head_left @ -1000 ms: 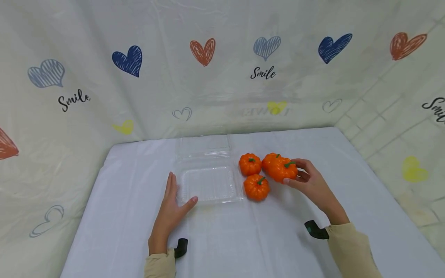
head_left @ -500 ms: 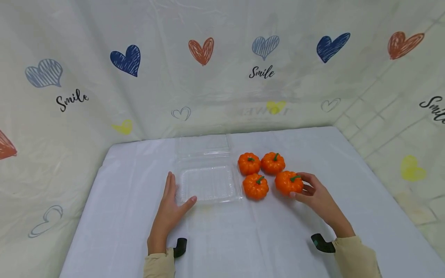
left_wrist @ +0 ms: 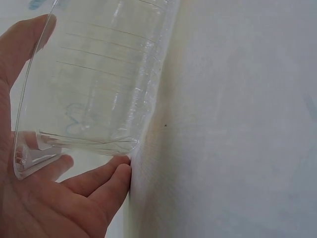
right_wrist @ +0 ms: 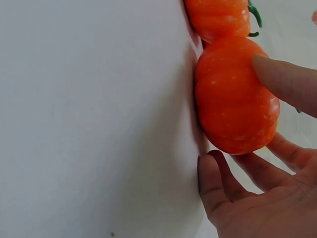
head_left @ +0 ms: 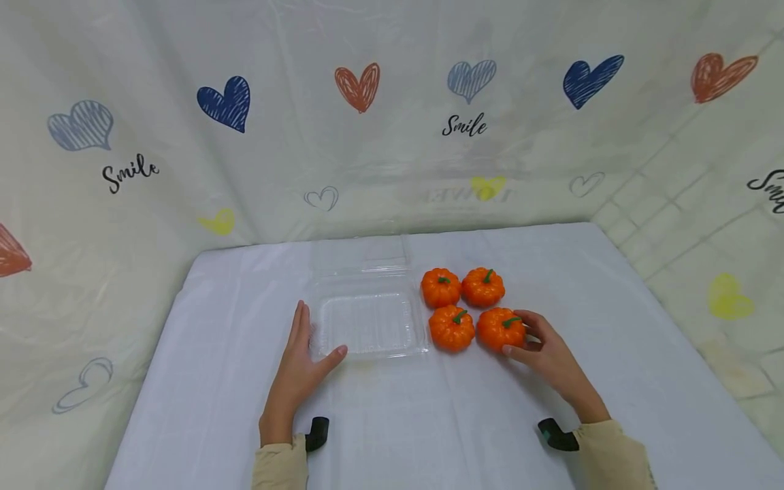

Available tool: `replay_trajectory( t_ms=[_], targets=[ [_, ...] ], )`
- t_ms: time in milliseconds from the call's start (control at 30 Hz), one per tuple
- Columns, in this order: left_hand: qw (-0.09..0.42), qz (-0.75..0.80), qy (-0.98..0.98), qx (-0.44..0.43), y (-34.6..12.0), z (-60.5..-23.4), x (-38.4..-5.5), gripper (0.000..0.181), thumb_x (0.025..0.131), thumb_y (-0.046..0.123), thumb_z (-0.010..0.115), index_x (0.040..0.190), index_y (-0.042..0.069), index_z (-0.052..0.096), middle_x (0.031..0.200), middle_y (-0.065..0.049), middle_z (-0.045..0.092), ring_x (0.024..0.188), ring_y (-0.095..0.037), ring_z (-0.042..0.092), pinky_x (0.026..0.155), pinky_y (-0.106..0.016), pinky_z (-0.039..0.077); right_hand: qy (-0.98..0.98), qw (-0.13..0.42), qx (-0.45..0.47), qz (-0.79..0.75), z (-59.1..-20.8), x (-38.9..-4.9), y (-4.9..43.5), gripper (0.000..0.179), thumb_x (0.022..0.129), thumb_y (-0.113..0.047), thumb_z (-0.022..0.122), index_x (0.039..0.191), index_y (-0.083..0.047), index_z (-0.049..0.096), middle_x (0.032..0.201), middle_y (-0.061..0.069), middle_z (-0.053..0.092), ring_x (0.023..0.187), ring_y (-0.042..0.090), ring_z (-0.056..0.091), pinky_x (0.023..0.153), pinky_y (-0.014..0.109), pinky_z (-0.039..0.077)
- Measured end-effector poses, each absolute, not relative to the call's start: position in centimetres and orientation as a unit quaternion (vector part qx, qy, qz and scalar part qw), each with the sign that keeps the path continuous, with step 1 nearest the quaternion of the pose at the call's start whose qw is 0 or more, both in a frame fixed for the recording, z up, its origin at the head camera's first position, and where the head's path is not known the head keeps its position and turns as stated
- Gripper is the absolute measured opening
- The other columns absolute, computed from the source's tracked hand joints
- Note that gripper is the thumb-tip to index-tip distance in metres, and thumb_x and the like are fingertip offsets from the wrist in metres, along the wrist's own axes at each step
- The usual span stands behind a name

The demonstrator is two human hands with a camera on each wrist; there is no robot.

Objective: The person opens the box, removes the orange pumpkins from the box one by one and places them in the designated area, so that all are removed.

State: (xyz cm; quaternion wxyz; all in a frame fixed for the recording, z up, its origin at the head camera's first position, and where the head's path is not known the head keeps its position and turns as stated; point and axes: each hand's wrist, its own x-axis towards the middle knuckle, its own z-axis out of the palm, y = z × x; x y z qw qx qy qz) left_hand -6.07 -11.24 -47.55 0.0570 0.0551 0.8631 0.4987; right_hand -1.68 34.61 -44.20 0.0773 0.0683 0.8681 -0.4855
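Note:
My right hand (head_left: 554, 361) holds a small orange toy pumpkin (head_left: 501, 329) with a green stem, thumb on its near side and fingers at its right. In the right wrist view this pumpkin (right_wrist: 235, 99) sits against the white cloth and against another pumpkin (right_wrist: 218, 17). Three more pumpkins stand close by: one to its left (head_left: 452, 329), one behind (head_left: 483, 287), one at the back left (head_left: 440, 288). My left hand (head_left: 297, 374) rests at the near left corner of a clear plastic clamshell box (head_left: 367, 327), its fingers straight along the left side and thumb at the front rim.
The box's clear lid (head_left: 358, 255) lies folded back toward the table's rear edge. A white cloth covers the table (head_left: 392, 422). Behind and beside it hangs a pale curtain (head_left: 404, 156) printed with hearts.
The right hand has brought its pumpkin from over the back right one toward me and down, then left beside the near pumpkin. The left hand and the box have stayed put.

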Motion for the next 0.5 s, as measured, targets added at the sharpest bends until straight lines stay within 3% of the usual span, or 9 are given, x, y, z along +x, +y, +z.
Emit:
replay_trajectory(
  t_ms=[133,500],
  targets=[
    [0.053,0.499,0.863,0.060,-11.43,-47.59,-5.97,0.121,0.093,0.058,0.079,0.174,0.016,0.000,0.180,0.003,-0.006,0.160,-0.033,0.027,0.128,-0.059,0.019,0.872,0.069,0.058,-0.481,-44.41,-1.87,34.28,0.081,0.100,-0.030,0.079,0.163,-0.006,0.034,0.162,0.024,0.041,0.144,0.042,0.044,0.098,0.016,0.045],
    [0.051,0.503,0.860,0.064,-11.55,-48.03,-6.51,0.121,0.091,0.060,0.080,0.174,0.018,0.002,0.180,0.000,-0.005,0.159,-0.032,0.029,0.128,-0.060,0.018,0.878,0.049,0.054,-0.473,-44.78,-1.91,33.70,0.087,0.101,-0.030,0.077,0.164,0.000,0.027,0.164,0.026,0.036,0.143,0.043,0.042,0.095,0.013,0.042]
  ],
)
